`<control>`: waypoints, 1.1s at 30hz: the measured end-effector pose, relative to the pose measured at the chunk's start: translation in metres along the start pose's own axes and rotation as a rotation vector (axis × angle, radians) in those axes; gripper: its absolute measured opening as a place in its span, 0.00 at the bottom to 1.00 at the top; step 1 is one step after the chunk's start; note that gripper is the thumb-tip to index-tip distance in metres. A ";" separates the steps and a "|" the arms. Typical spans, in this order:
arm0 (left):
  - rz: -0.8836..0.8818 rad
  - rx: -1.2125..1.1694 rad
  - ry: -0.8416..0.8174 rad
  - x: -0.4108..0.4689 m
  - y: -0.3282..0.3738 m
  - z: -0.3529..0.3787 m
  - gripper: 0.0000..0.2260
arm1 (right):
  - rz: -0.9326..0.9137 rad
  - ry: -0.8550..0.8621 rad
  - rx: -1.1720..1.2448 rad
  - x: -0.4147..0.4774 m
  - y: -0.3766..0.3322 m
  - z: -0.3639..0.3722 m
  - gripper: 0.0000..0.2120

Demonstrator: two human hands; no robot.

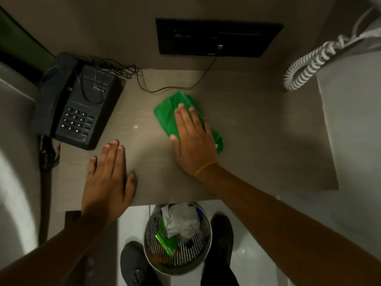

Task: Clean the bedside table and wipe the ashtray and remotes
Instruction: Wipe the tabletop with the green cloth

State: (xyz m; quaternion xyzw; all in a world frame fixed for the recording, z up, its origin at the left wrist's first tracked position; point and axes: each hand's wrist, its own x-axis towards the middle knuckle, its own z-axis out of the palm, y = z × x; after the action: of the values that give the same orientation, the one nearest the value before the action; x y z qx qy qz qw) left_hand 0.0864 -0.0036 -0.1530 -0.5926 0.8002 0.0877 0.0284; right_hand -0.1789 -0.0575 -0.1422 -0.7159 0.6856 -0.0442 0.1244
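Note:
The bedside table (257,129) has a pale wood-grain top. A green cloth (168,112) lies near its middle, and my right hand (192,139) presses flat on it with fingers stretched out. My left hand (108,178) rests flat on the table's front left part, fingers together, holding nothing. A few small wet or shiny specks (136,126) show on the top between the phone and the cloth. No ashtray or remote is visible.
A black desk phone (78,104) stands at the table's back left, its thin cable (177,86) running to a dark wall panel (218,38). A white coiled cord (309,62) hangs at the right. Below the front edge stands a perforated metal bin (177,240) with rubbish, between my shoes.

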 end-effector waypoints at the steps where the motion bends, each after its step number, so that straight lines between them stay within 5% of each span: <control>1: -0.004 -0.001 -0.004 0.000 0.000 0.000 0.35 | -0.065 -0.034 -0.027 -0.019 0.011 -0.001 0.33; 6: -0.006 -0.003 -0.004 0.000 0.001 -0.001 0.35 | -0.116 -0.093 -0.137 -0.081 0.116 -0.021 0.32; 12: -0.011 0.008 -0.015 -0.001 0.002 -0.003 0.35 | 0.336 0.036 -0.064 -0.059 0.236 -0.056 0.32; 20: -0.022 -0.009 -0.020 0.000 0.003 -0.004 0.36 | 0.895 0.247 0.037 0.017 0.168 -0.035 0.33; 28: -0.020 -0.010 -0.006 -0.001 0.003 -0.007 0.37 | 0.373 0.080 0.088 0.047 -0.057 0.007 0.33; 33: -0.014 0.009 -0.019 -0.001 0.001 -0.007 0.36 | -0.129 -0.050 0.003 0.028 -0.089 0.016 0.32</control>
State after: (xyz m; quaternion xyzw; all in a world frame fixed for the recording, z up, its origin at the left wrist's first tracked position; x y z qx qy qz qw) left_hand 0.0858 -0.0037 -0.1459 -0.5973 0.7960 0.0894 0.0396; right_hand -0.0870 -0.0807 -0.1395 -0.7593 0.6346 -0.0354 0.1396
